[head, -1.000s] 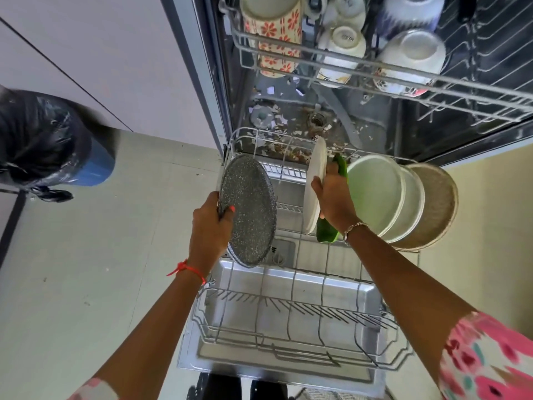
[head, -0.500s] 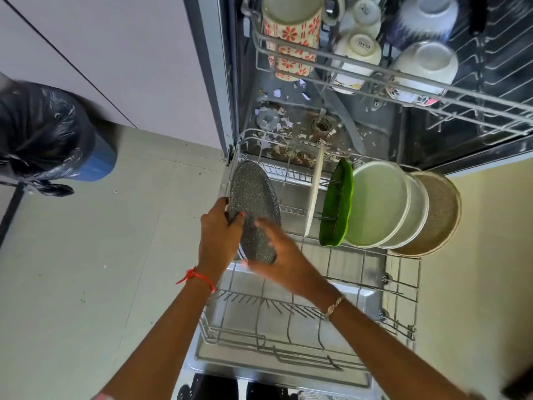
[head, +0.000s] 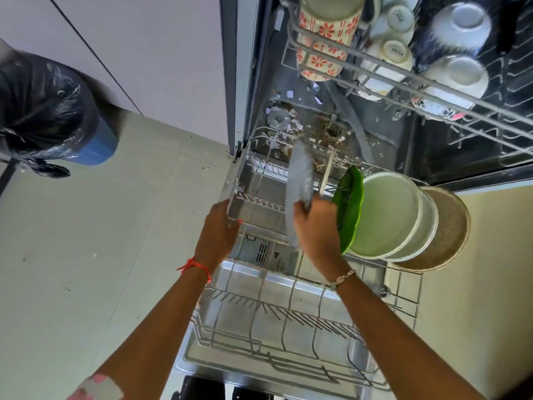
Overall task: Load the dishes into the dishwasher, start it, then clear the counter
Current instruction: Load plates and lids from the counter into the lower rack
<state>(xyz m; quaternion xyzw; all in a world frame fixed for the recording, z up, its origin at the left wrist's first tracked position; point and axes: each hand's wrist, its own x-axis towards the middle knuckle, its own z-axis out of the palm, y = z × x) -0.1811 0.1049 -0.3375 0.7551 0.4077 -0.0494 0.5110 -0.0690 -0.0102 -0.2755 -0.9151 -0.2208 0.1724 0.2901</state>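
Grey plate (head: 300, 180) turned edge-on, seemingly upright

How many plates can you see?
6: grey plate in the right hand; white plate, green plate, pale green plate, cream plate and brown plate stand in the lower rack. More may hide behind.

The lower rack (head: 259, 350) stands out towards me, and my left hand (head: 219, 229) grips its left rim. On edge in its far half, from left to right, stand a grey plate (head: 300, 180) held by my right hand (head: 315, 226), a thin white plate (head: 327, 174), a green plate (head: 350, 203), two pale plates (head: 389, 215) and a brown plate (head: 450, 226), the last four packed close. The upper rack (head: 432, 90) carries floral mugs (head: 326, 33), white cups (head: 395, 50) and bowls (head: 458, 24), bases up. On the floor (head: 86, 255) stands a bin (head: 43, 111) with a black bag
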